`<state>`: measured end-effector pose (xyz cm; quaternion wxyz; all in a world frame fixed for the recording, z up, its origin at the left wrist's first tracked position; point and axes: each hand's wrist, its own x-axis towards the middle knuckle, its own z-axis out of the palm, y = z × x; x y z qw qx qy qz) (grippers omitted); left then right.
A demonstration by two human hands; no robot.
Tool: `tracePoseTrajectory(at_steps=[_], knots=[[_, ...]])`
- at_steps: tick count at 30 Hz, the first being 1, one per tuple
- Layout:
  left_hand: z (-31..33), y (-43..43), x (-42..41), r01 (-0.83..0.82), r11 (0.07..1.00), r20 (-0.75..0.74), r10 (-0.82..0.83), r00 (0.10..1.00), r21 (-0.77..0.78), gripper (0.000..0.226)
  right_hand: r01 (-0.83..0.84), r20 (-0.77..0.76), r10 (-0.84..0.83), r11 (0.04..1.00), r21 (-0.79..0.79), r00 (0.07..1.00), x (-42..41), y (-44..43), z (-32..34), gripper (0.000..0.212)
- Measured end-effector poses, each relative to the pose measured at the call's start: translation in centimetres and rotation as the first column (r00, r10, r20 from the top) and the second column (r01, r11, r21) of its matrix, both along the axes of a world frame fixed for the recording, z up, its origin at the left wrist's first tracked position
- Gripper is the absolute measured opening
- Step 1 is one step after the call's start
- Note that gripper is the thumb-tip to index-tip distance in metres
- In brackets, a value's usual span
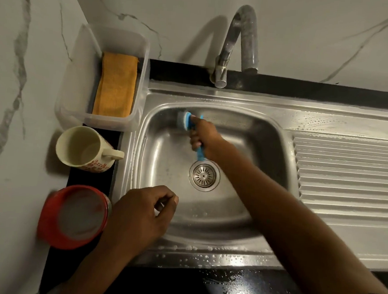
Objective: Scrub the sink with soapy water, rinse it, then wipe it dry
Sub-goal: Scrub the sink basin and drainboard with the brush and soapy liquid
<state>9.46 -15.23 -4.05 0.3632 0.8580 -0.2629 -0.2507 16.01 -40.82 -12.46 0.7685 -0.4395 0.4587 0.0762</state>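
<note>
Right hand [204, 136] fingers clamped round the blue brush [188, 119] at the sink [215, 95] back wall, left hand [141, 214] loosely curled, empty

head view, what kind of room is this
Most likely a home kitchen: a stainless steel sink with a ribbed drainboard, a curved tap behind it, and a cream mug on the dark counter beside it.
</note>
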Motion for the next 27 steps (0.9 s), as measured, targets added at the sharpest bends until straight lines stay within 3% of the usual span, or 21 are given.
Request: tracePoseTrajectory(at_steps=[1, 2, 3, 4, 6, 8, 10, 13, 18, 20, 22, 25, 27], knots=[[0.0, -0.1, -0.1, 0.002, 1.000, 0.001, -0.002, 1.000, -0.003, 0.023, -0.268, -0.125, 0.239, 0.894, -0.359, 0.963, -0.8, -1.6, 0.6, 0.030], [-0.1, -0.3, -0.3, 0.005, 1.000, 0.005, -0.005, 1.000, -0.005, 0.020, -0.516, -0.329, 0.400, 0.593, -0.618, 0.855, -1.7, -3.3, 1.1, 0.028], [-0.1, -0.5, -0.3, 0.009, 1.000, 0.008, -0.009, 1.000, -0.005, 0.016, -0.664, -0.525, 0.449, 0.240, -0.708, 0.723, -2.4, -4.9, 1.7, 0.033], [-0.2, -0.7, -0.4, 0.013, 1.000, 0.008, -0.013, 1.000, -0.004, 0.014, -0.717, -0.660, 0.426, -0.036, -0.696, 0.619, -3.1, -6.4, 2.2, 0.040], [-0.2, -1.1, -0.6, 0.017, 1.000, 0.008, -0.017, 1.000, 0.005, 0.013, -0.710, -0.808, 0.351, -0.392, -0.585, 0.473, -3.8, -8.3, 2.6, 0.052], [-0.1, -1.4, -0.6, 0.011, 1.000, 0.014, -0.011, 1.000, 0.008, 0.013, -0.627, -0.913, 0.267, -0.665, -0.405, 0.307, -4.1, -8.9, 2.8, 0.044], [-0.1, -1.6, -0.6, 0.003, 1.000, 0.022, -0.003, 1.000, 0.013, 0.014, -0.506, -0.972, 0.165, -0.832, -0.229, 0.169, -5.1, -9.5, 2.9, 0.034], [-0.2, -1.8, -0.7, 0.005, 1.000, 0.010, -0.005, 1.000, 0.020, 0.013, -0.407, -0.994, 0.034, -0.911, -0.073, 0.101, -6.8, -10.8, 2.8, 0.031], [-0.6, -2.5, -1.2, 0.017, 0.999, -0.022, -0.016, 1.000, 0.040, 0.018, -0.467, -0.970, 0.155, -0.855, -0.226, 0.187, -7.0, -10.9, 1.3, 0.043], [-0.5, -2.9, -1.5, 0.019, 0.999, -0.029, -0.018, 0.999, 0.045, 0.026, -0.389, -0.977, 0.115, -0.904, -0.179, 0.180, -6.7, -10.8, 0.8, 0.047], [-0.4, -3.2, -1.7, 0.023, 0.998, -0.037, -0.021, 0.999, 0.050, 0.029, -0.248, -0.985, 0.007, -0.967, -0.051, 0.174, -6.3, -10.4, 0.8, 0.036], [-0.4, -3.5, -1.8, 0.016, 0.999, -0.033, -0.015, 0.999, 0.052, 0.030, -0.291, -0.998, -0.061, -0.955, 0.053, 0.016, -6.6, -10.5, -0.3, 0.026], [-0.6, -3.4, -1.8, -0.002, 0.999, -0.029, 0.003, 1.000, 0.048, 0.030, -0.433, -1.000, -0.006, -0.901, 0.009, -0.008, -7.8, -11.0, -1.6, 0.027]])
